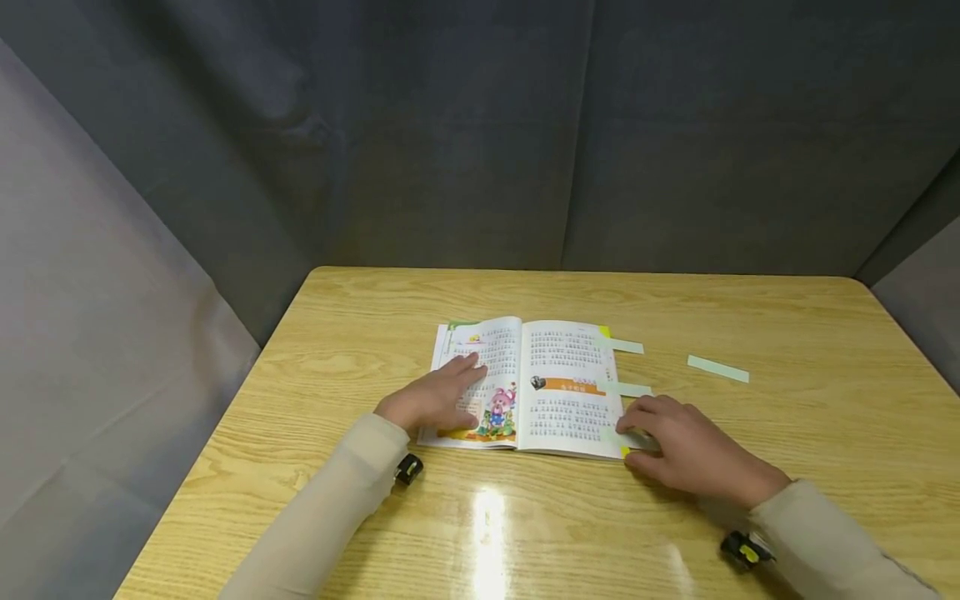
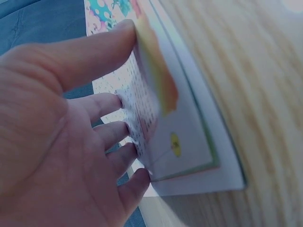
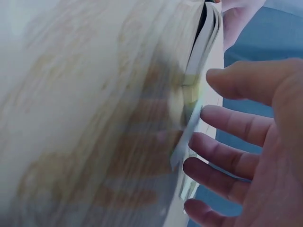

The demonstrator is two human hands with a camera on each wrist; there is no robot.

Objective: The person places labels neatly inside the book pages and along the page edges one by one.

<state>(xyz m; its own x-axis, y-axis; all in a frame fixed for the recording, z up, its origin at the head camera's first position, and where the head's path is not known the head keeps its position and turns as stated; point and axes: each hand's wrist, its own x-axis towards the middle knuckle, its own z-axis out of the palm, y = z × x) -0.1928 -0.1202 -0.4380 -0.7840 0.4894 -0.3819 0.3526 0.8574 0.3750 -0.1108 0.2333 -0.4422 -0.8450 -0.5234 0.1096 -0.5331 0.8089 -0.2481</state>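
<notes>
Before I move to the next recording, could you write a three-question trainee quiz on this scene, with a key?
1. Which page of the open book does the left hand rest on?
2. True or false: the detached pale green strip touches the book.
3. Which part of the book is the right hand nearest: (a) the spine, (b) the lower part of the right edge, (c) the upper left corner?

Key: 1. The left page. 2. False; it lies apart on the table. 3. (b).

Room beyond book [image 1: 562,421]; hands [image 1: 438,398] at either side
</notes>
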